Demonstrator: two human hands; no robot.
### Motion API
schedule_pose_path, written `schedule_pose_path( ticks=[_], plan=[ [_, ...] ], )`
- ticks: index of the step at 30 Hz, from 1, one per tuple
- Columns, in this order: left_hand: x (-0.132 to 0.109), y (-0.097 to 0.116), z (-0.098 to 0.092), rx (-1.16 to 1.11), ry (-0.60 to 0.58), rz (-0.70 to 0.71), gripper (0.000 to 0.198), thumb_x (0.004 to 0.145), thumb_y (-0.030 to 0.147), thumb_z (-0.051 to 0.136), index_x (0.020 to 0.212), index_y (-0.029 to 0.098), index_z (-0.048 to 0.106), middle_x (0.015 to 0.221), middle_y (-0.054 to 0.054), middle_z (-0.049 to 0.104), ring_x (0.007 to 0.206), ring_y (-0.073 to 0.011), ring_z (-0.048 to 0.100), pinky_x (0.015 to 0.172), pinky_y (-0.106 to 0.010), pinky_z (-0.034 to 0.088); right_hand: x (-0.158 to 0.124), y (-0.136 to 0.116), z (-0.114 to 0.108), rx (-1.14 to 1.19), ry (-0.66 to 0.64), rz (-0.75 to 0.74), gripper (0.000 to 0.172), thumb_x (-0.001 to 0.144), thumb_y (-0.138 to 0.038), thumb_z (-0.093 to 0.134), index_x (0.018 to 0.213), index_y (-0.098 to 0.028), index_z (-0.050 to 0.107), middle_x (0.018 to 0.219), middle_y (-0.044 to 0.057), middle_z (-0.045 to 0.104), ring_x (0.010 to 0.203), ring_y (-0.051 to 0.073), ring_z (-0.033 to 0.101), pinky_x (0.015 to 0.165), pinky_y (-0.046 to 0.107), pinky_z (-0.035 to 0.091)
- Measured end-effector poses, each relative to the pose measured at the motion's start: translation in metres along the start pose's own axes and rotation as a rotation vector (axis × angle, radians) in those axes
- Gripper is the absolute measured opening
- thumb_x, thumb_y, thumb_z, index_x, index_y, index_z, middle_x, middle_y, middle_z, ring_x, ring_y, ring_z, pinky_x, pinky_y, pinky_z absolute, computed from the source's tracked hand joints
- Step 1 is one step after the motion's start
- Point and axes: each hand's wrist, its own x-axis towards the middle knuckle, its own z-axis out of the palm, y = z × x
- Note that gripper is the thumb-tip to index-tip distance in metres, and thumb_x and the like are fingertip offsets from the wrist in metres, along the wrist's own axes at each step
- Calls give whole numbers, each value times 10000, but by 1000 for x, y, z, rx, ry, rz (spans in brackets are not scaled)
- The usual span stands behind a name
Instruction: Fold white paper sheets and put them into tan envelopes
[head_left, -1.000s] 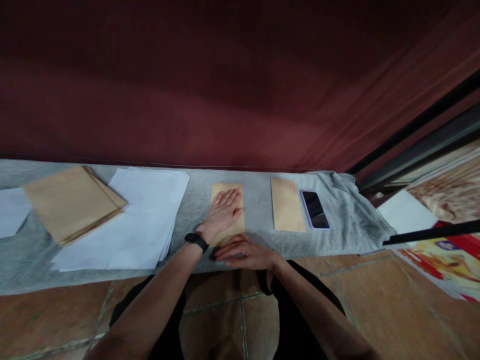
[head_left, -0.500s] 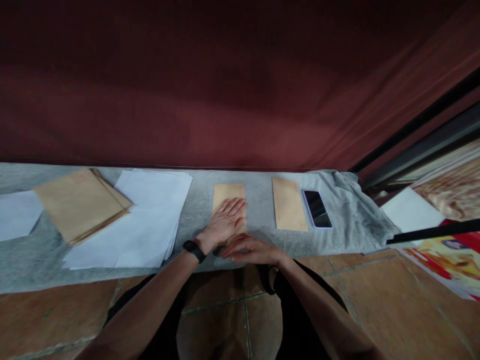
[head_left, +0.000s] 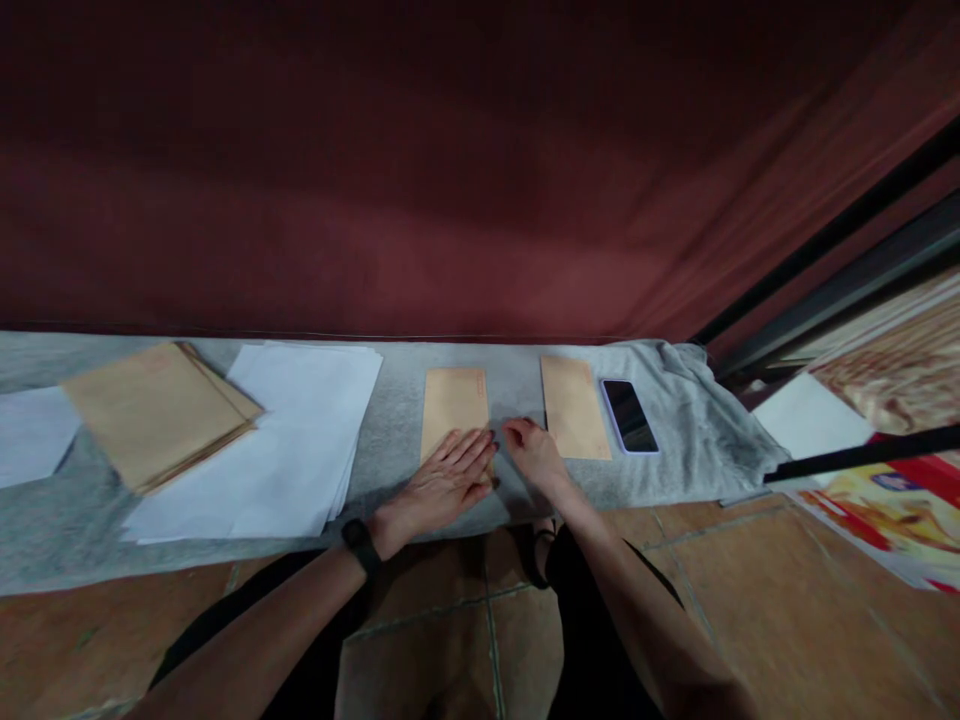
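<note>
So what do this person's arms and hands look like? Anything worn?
The left hand and right hand are ungloved, and no sleeves cover the forearms. A dark wristband, perhaps a watch, sits on the left wrist; none shows on the right.

On the grey-draped counter (head_left: pixel 397 400) lie white paper (head_left: pixel 300 480), an envelope pile (head_left: pixel 154 415) overlapping it, two envelopes (head_left: pixel 454 398), a phone (head_left: pixel 630 418).
</note>
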Motion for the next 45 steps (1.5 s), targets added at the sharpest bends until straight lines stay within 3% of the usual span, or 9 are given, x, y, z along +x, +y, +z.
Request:
schedule_pose_path(
  ticks=[4,10,15,21,27,31,35,40,45],
  plan=[
    [-10,10,-4,8,-13,26,603,1062,483,374,1571,162,403,1654,-130,398,1558,-248,316,1289,-463,202,-4,-15,7,-214,2,9,222,989,-158,504,1049,-199,713,1116,107,711,1012,210,690,896,277,495],
    [-13,4,-14,-43,57,46,409,1041,310,464,1410,187,587,1462,-111,634,1366,-218,581,1192,-394,413,-3,-32,15,-231,-19,37,217,992,-173,514,1093,-174,706,1164,139,707,1022,232,705,895,298,502],
    [-20,-2,-20,1,32,80,404,999,140,434,1368,193,590,1425,-106,657,1346,-205,595,1159,-372,441,0,-26,14,-180,-26,62,235,996,-202,521,1077,-182,741,1066,111,771,986,230,725,844,291,510],
    [-23,12,-29,31,-60,63,388,966,63,418,1285,193,598,1356,-111,670,1307,-229,601,1076,-388,480,-10,-11,6,-195,-74,119,277,989,-273,561,819,-192,764,890,97,792,851,207,728,737,262,504],
    [-15,18,-32,63,-4,24,233,981,105,482,1131,193,639,1102,-85,700,1088,-247,668,892,-382,546,-27,-5,-1,281,-281,277,443,1028,-422,530,663,-210,661,625,27,708,544,132,634,518,220,487],
    [-9,22,-28,32,83,35,281,966,102,507,1176,210,658,1125,-94,701,1110,-246,666,928,-376,534,-35,-11,2,664,-353,351,247,955,-386,661,770,-223,668,656,-15,721,514,115,639,460,197,507],
    [-1,24,-28,-42,163,13,247,995,178,495,1160,211,676,1187,-96,709,1178,-250,646,1020,-400,514,-31,-13,-4,756,-285,372,182,888,-269,717,749,-217,611,600,-50,666,534,116,659,494,195,556],
    [9,10,-34,-247,465,-244,324,1005,265,514,1317,198,574,1459,-119,563,1384,-261,516,1164,-450,454,-21,3,-27,766,-91,337,174,854,-298,750,813,-209,606,584,-68,604,529,108,637,504,196,567],
    [11,0,-34,-475,480,-347,377,978,235,518,1353,210,536,1441,-116,555,1336,-235,565,1009,-387,588,-16,26,-53,796,75,344,181,847,-299,738,837,-214,578,609,-82,560,502,84,582,503,192,554]
  ],
)
